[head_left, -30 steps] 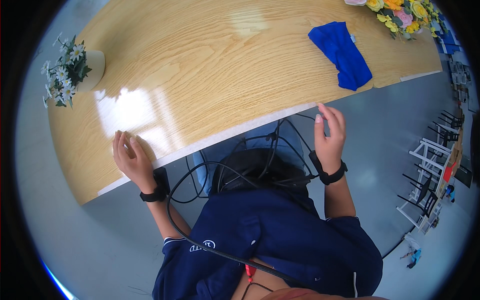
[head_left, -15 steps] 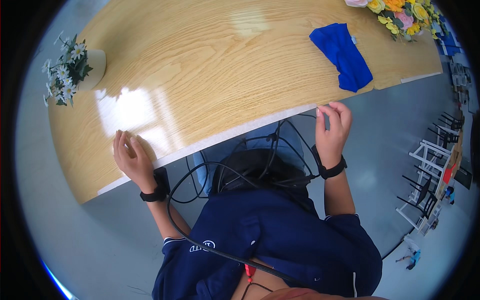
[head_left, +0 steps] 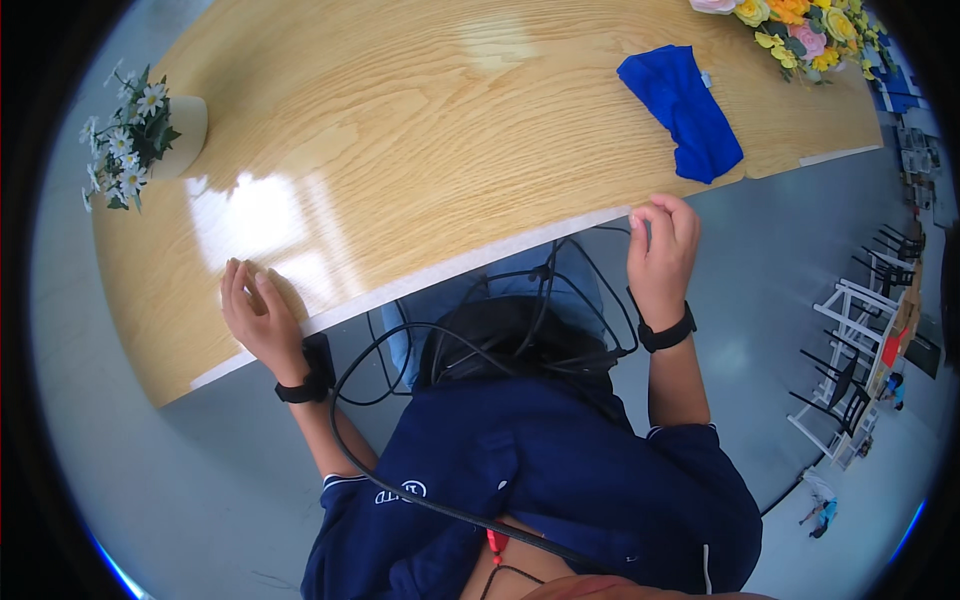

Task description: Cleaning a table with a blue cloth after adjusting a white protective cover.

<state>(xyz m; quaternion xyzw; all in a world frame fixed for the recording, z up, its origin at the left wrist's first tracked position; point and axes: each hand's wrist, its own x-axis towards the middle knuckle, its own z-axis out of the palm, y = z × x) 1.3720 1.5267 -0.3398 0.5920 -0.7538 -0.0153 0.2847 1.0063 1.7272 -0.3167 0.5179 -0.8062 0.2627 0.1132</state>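
Observation:
My left hand (head_left: pixel 260 322) rests at the near left edge of the wooden table (head_left: pixel 400 160). Its fingers are slightly apart and hold nothing. By the table's near edge on the right is my right hand (head_left: pixel 664 255), its fingers loosely bent and its fingertips close to the edge; I see nothing held in it. Beyond the right hand lies a crumpled blue cloth (head_left: pixel 690 115) with a small pale tag on its side. Each wrist wears a black band.
A white pot (head_left: pixel 183 137) of daisies stands at the table's left. Colourful flowers (head_left: pixel 810 40) sit at the far right. Black cables (head_left: pixel 545 275) loop over my lap. Chairs (head_left: pixel 850 390) and other people are far off to the right.
My right hand has risen slightly, and its fingers are a little more curled. The left hand and the blue cloth stay almost in place; the whole view has shifted very slightly.

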